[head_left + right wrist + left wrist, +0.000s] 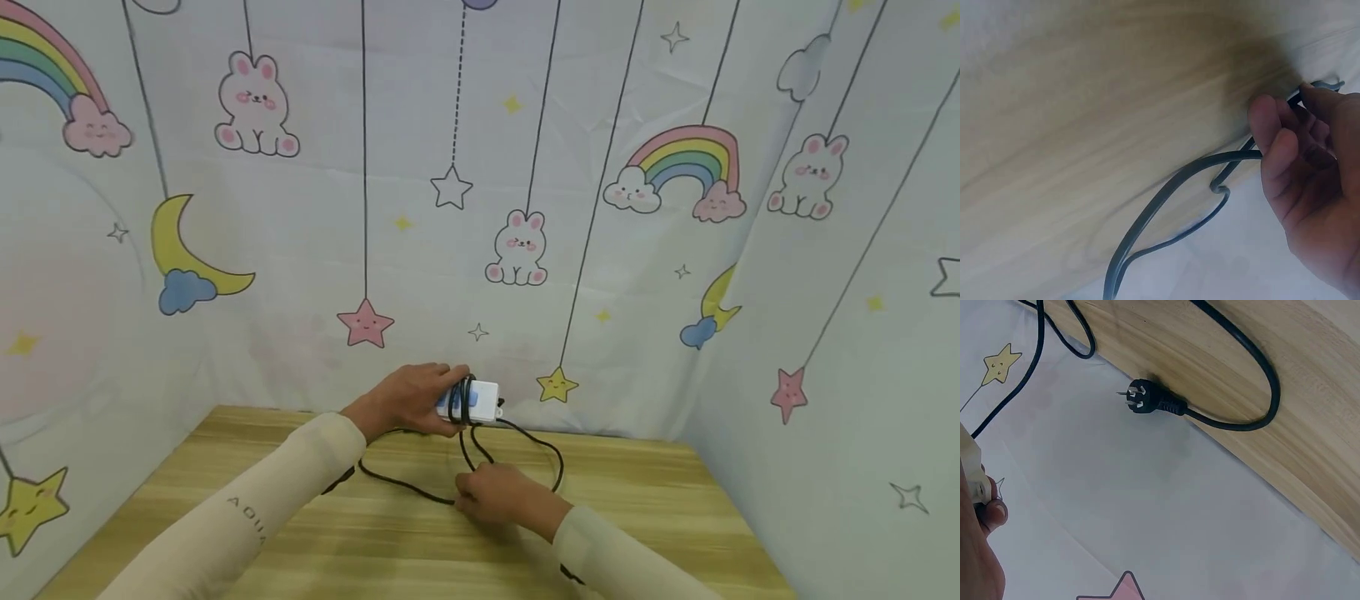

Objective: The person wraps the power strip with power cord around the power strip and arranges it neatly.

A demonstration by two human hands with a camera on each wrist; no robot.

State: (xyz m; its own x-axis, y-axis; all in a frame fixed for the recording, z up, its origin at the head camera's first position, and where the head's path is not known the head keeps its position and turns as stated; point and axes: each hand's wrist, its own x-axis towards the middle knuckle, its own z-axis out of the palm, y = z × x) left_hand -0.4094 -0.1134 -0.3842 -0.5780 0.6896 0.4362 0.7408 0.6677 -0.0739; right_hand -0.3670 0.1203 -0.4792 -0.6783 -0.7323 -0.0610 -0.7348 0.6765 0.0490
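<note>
My left hand grips a white power strip with blue patches, held above the far part of the table. Several turns of black cord are wound round its body. Lower and to the right, my right hand holds the cord between curled fingers, close over the tabletop. Loose loops of it spread out on both sides of that hand. In the left wrist view, the black three-pin plug lies at the table's far edge, pins pointing away from the cord. The left fingers are mostly cut off there.
The wood-grain table ends against a white fabric backdrop printed with rabbits, stars, moons and rainbows. A side panel of the same print stands along the right.
</note>
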